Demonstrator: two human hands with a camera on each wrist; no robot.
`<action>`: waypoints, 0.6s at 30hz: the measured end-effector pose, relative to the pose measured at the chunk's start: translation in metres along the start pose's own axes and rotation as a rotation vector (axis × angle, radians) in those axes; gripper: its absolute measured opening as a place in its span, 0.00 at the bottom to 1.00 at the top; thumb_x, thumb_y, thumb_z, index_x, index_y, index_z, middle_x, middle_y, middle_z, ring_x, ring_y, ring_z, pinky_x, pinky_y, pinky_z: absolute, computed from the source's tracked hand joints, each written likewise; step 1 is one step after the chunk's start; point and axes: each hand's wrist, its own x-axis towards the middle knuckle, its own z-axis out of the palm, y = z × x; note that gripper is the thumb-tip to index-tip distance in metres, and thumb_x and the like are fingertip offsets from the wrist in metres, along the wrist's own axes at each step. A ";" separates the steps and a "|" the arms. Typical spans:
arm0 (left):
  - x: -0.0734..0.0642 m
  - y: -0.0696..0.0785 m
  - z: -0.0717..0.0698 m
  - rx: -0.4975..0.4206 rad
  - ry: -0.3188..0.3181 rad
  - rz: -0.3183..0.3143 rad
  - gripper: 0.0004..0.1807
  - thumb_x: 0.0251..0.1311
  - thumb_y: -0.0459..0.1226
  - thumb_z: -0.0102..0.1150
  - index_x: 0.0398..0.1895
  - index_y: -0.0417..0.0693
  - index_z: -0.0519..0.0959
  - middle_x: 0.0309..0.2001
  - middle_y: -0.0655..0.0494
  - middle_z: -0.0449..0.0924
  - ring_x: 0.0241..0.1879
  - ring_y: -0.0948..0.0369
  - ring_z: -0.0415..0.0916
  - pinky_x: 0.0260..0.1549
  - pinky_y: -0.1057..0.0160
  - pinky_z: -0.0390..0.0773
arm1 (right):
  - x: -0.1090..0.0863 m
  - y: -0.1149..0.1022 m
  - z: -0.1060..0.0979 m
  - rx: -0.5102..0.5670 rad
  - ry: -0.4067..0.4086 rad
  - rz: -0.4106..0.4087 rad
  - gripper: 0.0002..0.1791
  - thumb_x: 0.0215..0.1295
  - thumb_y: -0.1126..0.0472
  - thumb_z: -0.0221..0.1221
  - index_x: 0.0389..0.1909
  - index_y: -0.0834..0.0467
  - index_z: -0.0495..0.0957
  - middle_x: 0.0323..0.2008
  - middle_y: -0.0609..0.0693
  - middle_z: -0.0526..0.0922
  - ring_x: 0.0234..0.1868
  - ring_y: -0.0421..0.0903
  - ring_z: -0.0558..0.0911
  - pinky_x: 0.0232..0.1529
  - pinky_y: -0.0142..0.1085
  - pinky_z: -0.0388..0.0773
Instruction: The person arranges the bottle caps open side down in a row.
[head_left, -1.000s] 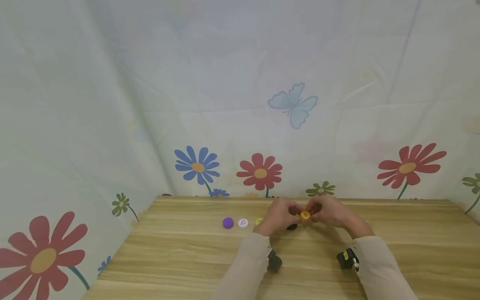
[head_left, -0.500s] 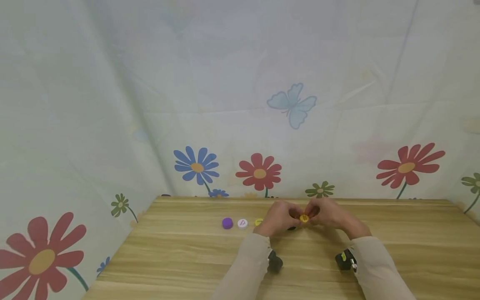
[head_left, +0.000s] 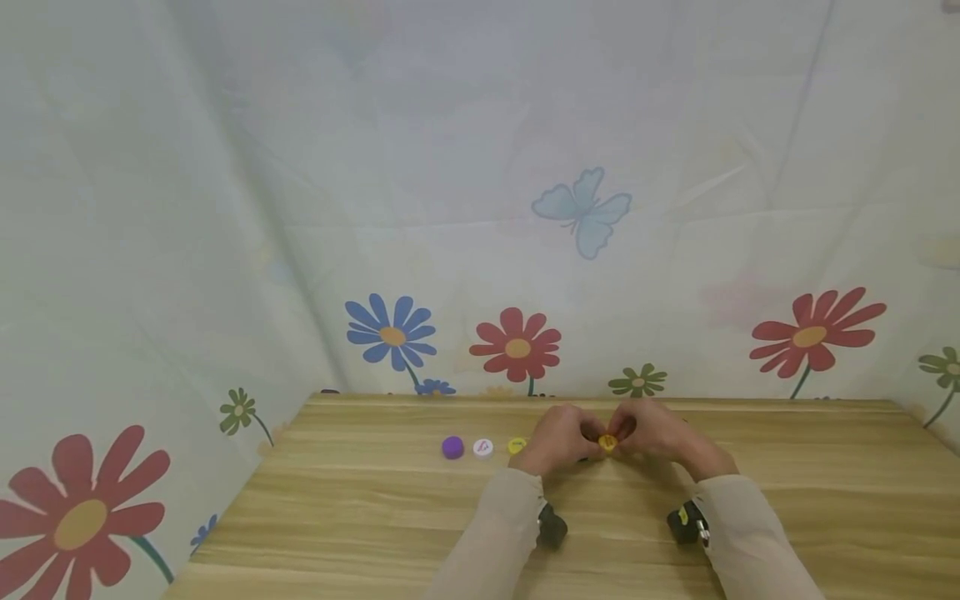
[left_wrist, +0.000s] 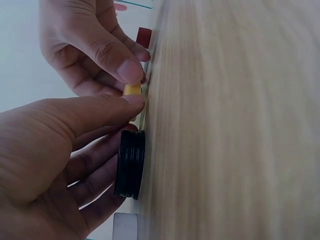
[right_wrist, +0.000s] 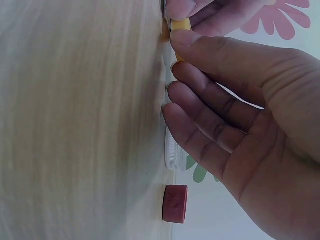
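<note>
Both hands meet over a small yellow-orange bottle cap (head_left: 607, 442) near the back of the table. My left hand (head_left: 557, 439) pinches one side of it with thumb and finger, and my right hand (head_left: 656, 432) pinches the other. In both wrist views the cap is close to the tabletop; whether it touches the wood cannot be made out. Beside the lower fingers of my left hand, a ridged black lid (left_wrist: 131, 165) stands on the table. Under the right hand's little-finger side is a clear-white ridged cap (right_wrist: 174, 150), partly covered by the fingers.
Left of the hands, a purple cap (head_left: 452, 447), a white cap (head_left: 483, 448) and another yellow cap (head_left: 517, 446) form a row. A dark red ridged cap (right_wrist: 174, 204) stands beyond the right hand. A flowered curtain (head_left: 420, 250) hangs behind the wooden table (head_left: 360, 517).
Both hands have lowered the yellow-orange cap slightly toward the tabletop and nearer the person. The black lid is now mostly hidden behind the left hand in the head view.
</note>
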 end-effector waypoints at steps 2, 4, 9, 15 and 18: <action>0.000 0.001 0.000 0.011 0.003 0.013 0.10 0.59 0.33 0.79 0.44 0.45 0.92 0.37 0.61 0.90 0.36 0.70 0.79 0.45 0.72 0.77 | 0.001 0.001 0.000 -0.014 0.000 0.004 0.11 0.54 0.75 0.74 0.37 0.67 0.84 0.34 0.52 0.86 0.36 0.45 0.83 0.38 0.37 0.82; 0.000 0.001 0.000 0.026 0.007 0.024 0.10 0.59 0.32 0.79 0.44 0.45 0.92 0.36 0.61 0.90 0.36 0.70 0.78 0.45 0.72 0.77 | 0.001 0.001 0.001 -0.026 -0.002 0.018 0.11 0.54 0.75 0.74 0.37 0.66 0.84 0.34 0.51 0.85 0.36 0.44 0.82 0.39 0.38 0.82; 0.001 0.001 0.000 0.046 0.008 0.016 0.11 0.58 0.33 0.80 0.43 0.46 0.92 0.36 0.61 0.90 0.34 0.71 0.76 0.44 0.72 0.76 | 0.000 -0.003 0.001 -0.037 -0.002 0.030 0.11 0.54 0.75 0.74 0.36 0.66 0.84 0.33 0.51 0.85 0.35 0.44 0.81 0.39 0.40 0.81; 0.002 0.002 0.001 0.054 0.008 0.004 0.10 0.57 0.33 0.81 0.42 0.46 0.92 0.36 0.61 0.90 0.35 0.71 0.77 0.44 0.71 0.77 | 0.000 -0.004 0.002 -0.029 -0.011 0.038 0.10 0.54 0.76 0.73 0.36 0.66 0.84 0.33 0.51 0.84 0.35 0.45 0.80 0.38 0.39 0.81; 0.001 0.002 0.001 0.062 0.005 0.007 0.10 0.57 0.33 0.81 0.42 0.46 0.92 0.37 0.61 0.91 0.36 0.71 0.78 0.45 0.71 0.77 | 0.000 -0.004 0.001 -0.030 -0.015 0.044 0.10 0.54 0.76 0.73 0.36 0.66 0.84 0.33 0.52 0.84 0.35 0.45 0.81 0.39 0.40 0.81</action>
